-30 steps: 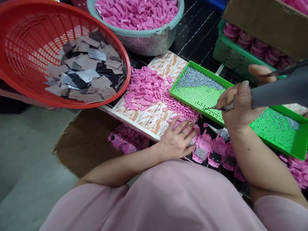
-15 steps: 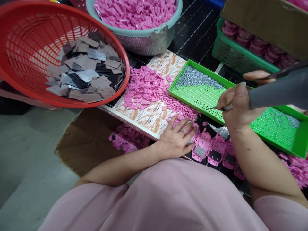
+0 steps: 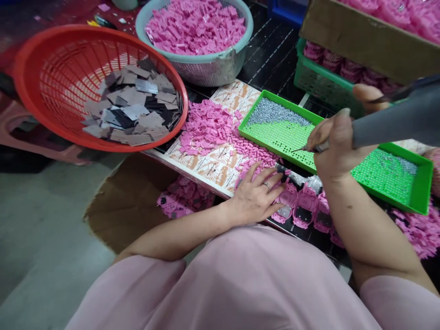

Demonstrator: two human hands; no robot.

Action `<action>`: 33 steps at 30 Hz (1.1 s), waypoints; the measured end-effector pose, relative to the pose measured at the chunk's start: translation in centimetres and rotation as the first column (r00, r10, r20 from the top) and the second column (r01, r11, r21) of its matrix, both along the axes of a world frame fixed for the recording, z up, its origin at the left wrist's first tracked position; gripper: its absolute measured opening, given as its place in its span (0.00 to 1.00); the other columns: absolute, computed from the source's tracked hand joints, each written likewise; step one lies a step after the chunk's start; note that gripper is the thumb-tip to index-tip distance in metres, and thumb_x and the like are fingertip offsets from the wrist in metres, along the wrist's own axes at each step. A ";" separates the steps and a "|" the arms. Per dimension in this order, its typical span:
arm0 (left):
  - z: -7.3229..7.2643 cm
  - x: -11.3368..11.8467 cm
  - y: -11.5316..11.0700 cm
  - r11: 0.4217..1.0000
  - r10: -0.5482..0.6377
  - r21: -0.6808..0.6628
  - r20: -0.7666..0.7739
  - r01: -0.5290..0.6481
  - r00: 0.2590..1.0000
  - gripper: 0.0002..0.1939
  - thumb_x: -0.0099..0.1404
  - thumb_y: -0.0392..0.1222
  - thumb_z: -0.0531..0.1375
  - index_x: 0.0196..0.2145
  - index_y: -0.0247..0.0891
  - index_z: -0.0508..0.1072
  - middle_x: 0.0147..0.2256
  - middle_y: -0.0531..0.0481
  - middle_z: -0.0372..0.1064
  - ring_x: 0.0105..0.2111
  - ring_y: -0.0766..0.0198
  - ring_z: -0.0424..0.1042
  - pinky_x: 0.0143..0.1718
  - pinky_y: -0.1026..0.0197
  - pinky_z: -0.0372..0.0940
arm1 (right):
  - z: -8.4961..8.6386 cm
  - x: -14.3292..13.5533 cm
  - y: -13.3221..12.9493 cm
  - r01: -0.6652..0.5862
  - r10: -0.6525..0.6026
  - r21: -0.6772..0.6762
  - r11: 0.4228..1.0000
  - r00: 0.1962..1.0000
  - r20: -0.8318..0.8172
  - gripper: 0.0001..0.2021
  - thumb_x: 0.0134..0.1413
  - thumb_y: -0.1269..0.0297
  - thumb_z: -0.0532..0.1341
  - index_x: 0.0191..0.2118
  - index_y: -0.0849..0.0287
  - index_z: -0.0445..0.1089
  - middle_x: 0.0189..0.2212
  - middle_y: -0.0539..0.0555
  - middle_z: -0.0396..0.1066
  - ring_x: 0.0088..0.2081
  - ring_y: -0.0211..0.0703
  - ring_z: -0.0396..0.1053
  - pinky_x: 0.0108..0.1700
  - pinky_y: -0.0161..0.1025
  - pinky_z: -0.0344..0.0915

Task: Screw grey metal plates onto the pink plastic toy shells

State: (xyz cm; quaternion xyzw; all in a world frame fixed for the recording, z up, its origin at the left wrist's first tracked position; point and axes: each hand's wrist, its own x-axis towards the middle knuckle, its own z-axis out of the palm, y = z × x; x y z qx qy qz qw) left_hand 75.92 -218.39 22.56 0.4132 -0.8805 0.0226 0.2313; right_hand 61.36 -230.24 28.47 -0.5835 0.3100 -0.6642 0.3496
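My left hand (image 3: 257, 195) lies palm down with its fingers spread, over the left end of a row of pink plastic casings (image 3: 307, 204) along the table's front edge. Its fingertips touch the nearest casing, and the fingers partly hide what is under them. Several casings carry grey or black plates. In my right hand (image 3: 335, 144) is a grey power screwdriver (image 3: 395, 121), its thin bit pointing left above a green perforated tray (image 3: 266, 131). Small silver screws (image 3: 275, 112) are heaped along the tray's far side. Whether a screw sits on the bit tip, I cannot tell.
A red basket (image 3: 30, 82) of metal plates stands at left. Behind is a pale blue basin (image 3: 237, 52) of pink parts. Loose pink pieces (image 3: 209, 126) are piled left of the tray. A second green tray (image 3: 424, 183) and a cardboard box (image 3: 364, 43) are at right.
The whole view has shifted a little. My left hand has slid slightly right along the casings. The screwdriver stays over the tray in my right hand.
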 end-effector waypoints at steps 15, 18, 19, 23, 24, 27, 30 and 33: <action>-0.7 -1.1 -0.3 0.988 -0.131 0.081 0.005 0.130 0.991 0.25 0.70 0.57 0.50 0.55 0.38 0.69 0.56 0.45 0.68 0.57 0.50 0.62 0.64 0.37 0.46 | -0.6 2.6 -0.9 -0.012 0.013 -0.037 0.999 1.000 0.022 0.11 0.55 0.54 0.64 0.39 0.49 0.62 0.12 0.39 0.51 0.10 0.35 0.52 0.15 0.37 0.51; -0.8 -1.1 -0.3 0.986 -0.130 0.105 0.022 0.127 0.991 0.25 0.70 0.58 0.50 0.55 0.39 0.69 0.56 0.45 0.67 0.58 0.50 0.62 0.64 0.37 0.45 | -0.8 2.3 -1.0 -0.019 0.017 -0.034 0.999 0.999 -0.051 0.12 0.56 0.52 0.62 0.40 0.48 0.62 0.13 0.39 0.52 0.11 0.34 0.52 0.15 0.37 0.51; -0.8 -1.1 -0.3 0.986 -0.133 0.105 0.019 0.130 0.991 0.25 0.70 0.58 0.50 0.55 0.39 0.69 0.56 0.44 0.67 0.58 0.50 0.62 0.64 0.37 0.45 | -0.8 2.2 -1.0 -0.014 0.013 -0.032 0.999 0.998 -0.058 0.13 0.55 0.51 0.62 0.41 0.48 0.62 0.13 0.40 0.53 0.11 0.34 0.52 0.16 0.37 0.51; -1.0 -1.2 -0.3 0.987 -0.135 0.082 0.000 0.135 0.991 0.26 0.70 0.58 0.51 0.54 0.37 0.69 0.55 0.43 0.68 0.57 0.49 0.63 0.63 0.35 0.46 | -0.8 2.2 -0.9 -0.009 0.008 -0.023 1.000 0.999 -0.031 0.14 0.55 0.51 0.63 0.45 0.46 0.62 0.14 0.40 0.53 0.11 0.35 0.53 0.16 0.39 0.54; -1.0 -1.3 -0.3 0.989 -0.132 0.074 0.000 0.131 0.991 0.26 0.70 0.58 0.50 0.55 0.37 0.69 0.55 0.43 0.68 0.57 0.49 0.63 0.63 0.36 0.46 | -0.8 2.2 -0.9 -0.014 0.013 -0.024 1.000 1.000 -0.025 0.14 0.55 0.52 0.63 0.45 0.46 0.63 0.14 0.40 0.53 0.11 0.35 0.53 0.16 0.38 0.54; -1.1 -1.3 -0.2 0.991 -0.122 0.054 0.012 0.121 0.992 0.26 0.70 0.58 0.49 0.55 0.37 0.69 0.55 0.44 0.68 0.57 0.49 0.63 0.63 0.36 0.47 | -0.8 2.3 -0.9 -0.037 0.037 -0.049 0.998 0.999 0.005 0.11 0.56 0.55 0.63 0.42 0.48 0.63 0.13 0.39 0.52 0.11 0.34 0.52 0.15 0.36 0.52; -1.1 -1.3 -0.1 0.991 -0.121 0.057 0.035 0.119 0.992 0.27 0.71 0.58 0.48 0.55 0.37 0.69 0.56 0.44 0.68 0.58 0.49 0.62 0.64 0.36 0.46 | -0.8 2.4 -1.1 -0.059 0.062 -0.097 0.994 0.998 0.025 0.09 0.57 0.57 0.63 0.39 0.51 0.62 0.12 0.38 0.53 0.10 0.33 0.53 0.14 0.35 0.50; -1.0 -1.3 0.1 0.990 -0.116 0.081 0.055 0.112 0.992 0.30 0.71 0.60 0.47 0.58 0.36 0.66 0.58 0.42 0.65 0.61 0.49 0.59 0.65 0.35 0.42 | -1.0 2.5 -1.2 -0.077 0.081 -0.089 0.993 0.996 0.035 0.10 0.56 0.56 0.63 0.40 0.52 0.63 0.12 0.38 0.54 0.11 0.32 0.53 0.15 0.34 0.51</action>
